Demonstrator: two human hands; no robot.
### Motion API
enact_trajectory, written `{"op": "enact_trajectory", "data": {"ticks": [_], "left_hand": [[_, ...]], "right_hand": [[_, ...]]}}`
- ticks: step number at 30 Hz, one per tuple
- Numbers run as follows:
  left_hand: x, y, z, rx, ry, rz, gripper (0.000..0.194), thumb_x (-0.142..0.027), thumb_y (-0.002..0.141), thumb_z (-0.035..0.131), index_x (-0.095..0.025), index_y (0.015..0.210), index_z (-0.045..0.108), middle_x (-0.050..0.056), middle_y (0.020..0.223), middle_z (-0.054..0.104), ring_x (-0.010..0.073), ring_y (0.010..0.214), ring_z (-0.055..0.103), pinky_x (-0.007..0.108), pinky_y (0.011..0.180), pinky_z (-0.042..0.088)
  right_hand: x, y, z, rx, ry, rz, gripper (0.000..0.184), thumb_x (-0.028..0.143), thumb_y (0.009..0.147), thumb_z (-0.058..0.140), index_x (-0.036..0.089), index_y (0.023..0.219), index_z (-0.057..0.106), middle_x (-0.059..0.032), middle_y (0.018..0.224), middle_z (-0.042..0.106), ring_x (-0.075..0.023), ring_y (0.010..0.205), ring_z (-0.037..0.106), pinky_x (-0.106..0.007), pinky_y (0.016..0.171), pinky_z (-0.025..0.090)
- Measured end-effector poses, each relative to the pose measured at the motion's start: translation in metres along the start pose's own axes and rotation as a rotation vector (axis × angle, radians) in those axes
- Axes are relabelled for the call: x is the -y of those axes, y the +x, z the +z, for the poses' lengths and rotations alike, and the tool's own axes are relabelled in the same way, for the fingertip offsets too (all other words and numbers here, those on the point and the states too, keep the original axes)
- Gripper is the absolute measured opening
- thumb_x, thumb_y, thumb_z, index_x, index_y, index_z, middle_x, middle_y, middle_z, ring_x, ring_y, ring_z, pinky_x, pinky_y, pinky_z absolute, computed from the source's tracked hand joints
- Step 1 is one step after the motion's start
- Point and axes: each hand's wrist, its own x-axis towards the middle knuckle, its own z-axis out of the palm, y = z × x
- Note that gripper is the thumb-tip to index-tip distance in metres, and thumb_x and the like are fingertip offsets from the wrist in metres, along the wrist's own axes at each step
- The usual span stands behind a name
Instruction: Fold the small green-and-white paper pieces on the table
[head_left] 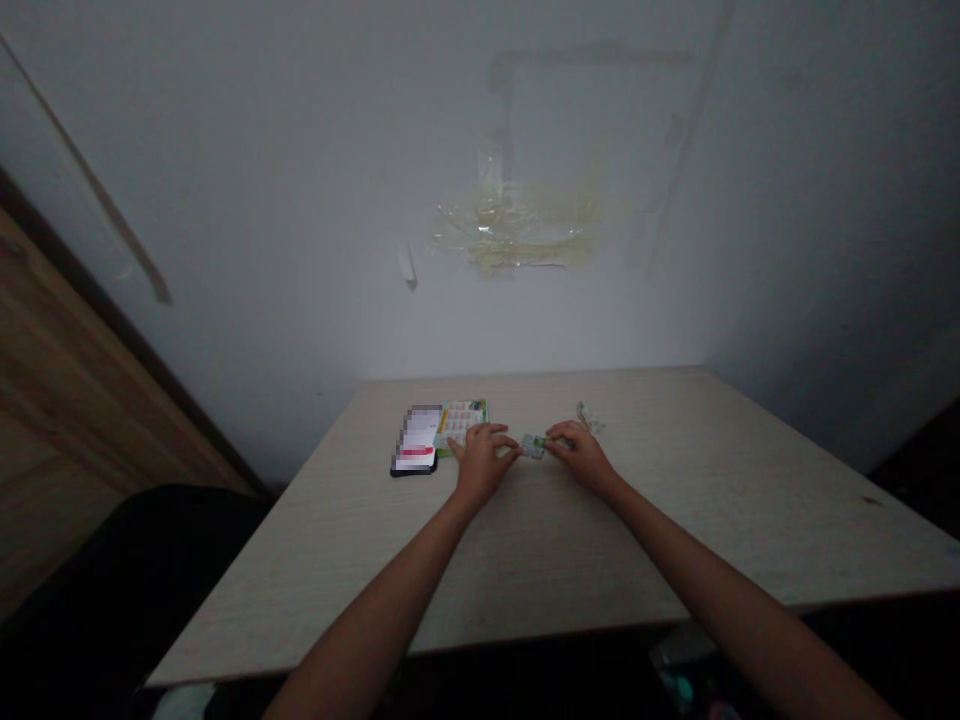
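Dim grey wall point(262, 200) rises beyond the grip, with shiny tape point(525, 235) stuck on it; below the grip spreads a pale wood-grain table point(525, 560); both hands meet over it at a small green-and-grey piece point(533, 447), which sits between their fingertips; the left hand point(482, 465) pinches its left edge with thumb and forefinger, and the right hand point(581, 455) pinches its right edge; left of the grip, a printed sheet point(461, 418) lies partly behind the left fingers, with a dark-edged phone point(416, 440) just beside it; crumpled scraps point(592, 418) lie just beyond the right hand.
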Motion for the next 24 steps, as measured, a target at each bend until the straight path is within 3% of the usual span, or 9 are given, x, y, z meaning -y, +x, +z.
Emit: {"op": "enact_trajectory", "data": {"ticks": [10,14,24], "left_hand": [[0.0,-0.001,-0.003,-0.089,0.042,0.05,0.019,-0.037,0.089,0.063,-0.033,0.105,0.072,0.004,0.125,0.065,0.0289,0.126,0.048,0.071,0.113,0.006],[-0.002,-0.002,-0.004,-0.085,0.067,0.087,0.023,-0.038,0.09,0.063,-0.037,0.112,0.07,0.004,0.126,0.064,0.0273,0.125,0.048,0.069,0.114,0.007],[0.002,-0.003,-0.001,0.005,0.146,0.131,0.013,-0.041,0.088,0.066,-0.039,0.098,0.075,0.001,0.127,0.062,0.0276,0.128,0.044,0.075,0.11,0.0]], "right_hand": [[0.018,-0.001,-0.01,-0.108,-0.133,-0.138,0.013,0.032,0.088,0.066,0.021,0.083,0.07,-0.0064,0.09,0.065,-0.0226,0.093,0.059,-0.044,0.093,0.043],[0.022,-0.002,-0.012,-0.061,-0.183,-0.216,0.005,0.025,0.087,0.066,0.022,0.085,0.07,-0.0067,0.093,0.065,-0.0231,0.095,0.059,-0.045,0.094,0.043],[0.019,-0.004,-0.009,0.138,-0.17,-0.272,0.006,0.02,0.086,0.066,0.023,0.088,0.071,-0.0085,0.106,0.07,-0.0238,0.104,0.062,-0.046,0.095,0.048]]}}
